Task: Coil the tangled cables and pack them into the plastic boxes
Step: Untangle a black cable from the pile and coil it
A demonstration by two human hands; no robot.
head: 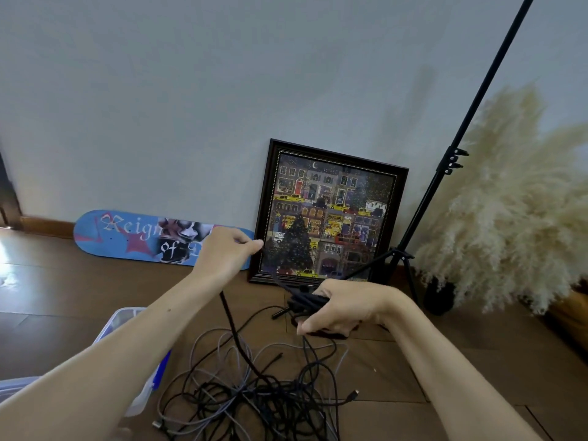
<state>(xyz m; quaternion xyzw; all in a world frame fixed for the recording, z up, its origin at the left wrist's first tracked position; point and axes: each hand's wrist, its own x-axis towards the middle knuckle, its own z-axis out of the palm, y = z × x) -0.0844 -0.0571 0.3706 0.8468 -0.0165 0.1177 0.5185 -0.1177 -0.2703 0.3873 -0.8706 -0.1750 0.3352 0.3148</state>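
Note:
A tangle of black and grey cables (254, 393) lies on the wooden floor in front of me. My right hand (340, 308) grips a bundle of coiled black cable (305, 302) held above the floor. My left hand (227, 249) is raised higher, its fingers curled round a black cable strand (235, 332) that runs down under my wrist into the tangle. A clear plastic box (127, 316) with a blue latch sits at the left, mostly hidden behind my left forearm.
A blue skateboard deck (121, 233) and a framed picture (327, 214) lean on the wall. A black light stand (445, 173) rises at the right, beside a dark vase (440, 296) of pampas grass. A second clear container (16, 386) shows at the lower left.

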